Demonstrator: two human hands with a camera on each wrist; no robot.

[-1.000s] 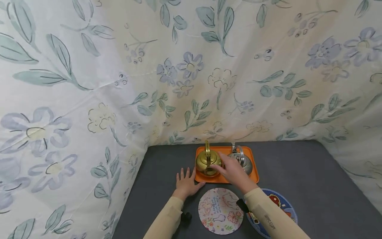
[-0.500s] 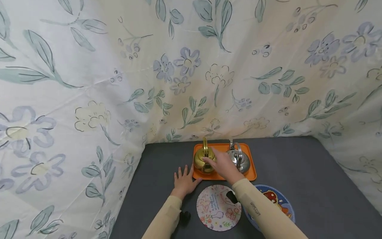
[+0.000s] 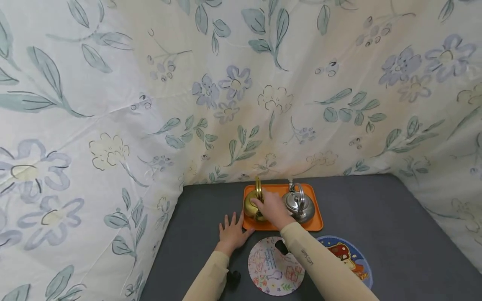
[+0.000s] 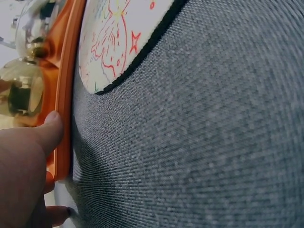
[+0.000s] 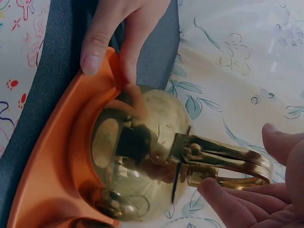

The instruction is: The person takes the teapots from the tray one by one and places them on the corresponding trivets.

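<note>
Gold kettle [image 5: 152, 128]: round, polished metal, standing upright in the left half of an orange tray, just beside a silver kettle; its shiny side mirrors my fingers.
Handling: I judge the body stiff, fairly light if there is nothing inside, and slippery where it curves; a hard knock might dent it. What it contains, I cannot tell.
Handle [image 5: 237, 154]: a slim gold arch rising over the lid; to my mind the best place to take hold, near the top of the arch, so that the weight hangs level.
Right grip [image 3: 274, 209]: at the handle, thumb and fingers apart with the arch between them, not pressed together; whether a fingertip touches the metal, I cannot tell.
Left grip [image 3: 232, 234]: fingers spread at the tray's near left corner, thumb resting on the rim.
Orange tray [image 3: 317, 223]: rectangular, with a raised rim, carrying both kettles.
Silver kettle [image 3: 306, 211]: upright in the right half, its arched handle raised.
Round mats: a pale floral one [image 3: 269, 267] nearer me, and a blue cartoon one [image 3: 355, 259] to its right, partly under my sleeve.
Bench [image 3: 395, 230]: dark grey, backed by flower-printed cloth [image 3: 320, 133].
</note>
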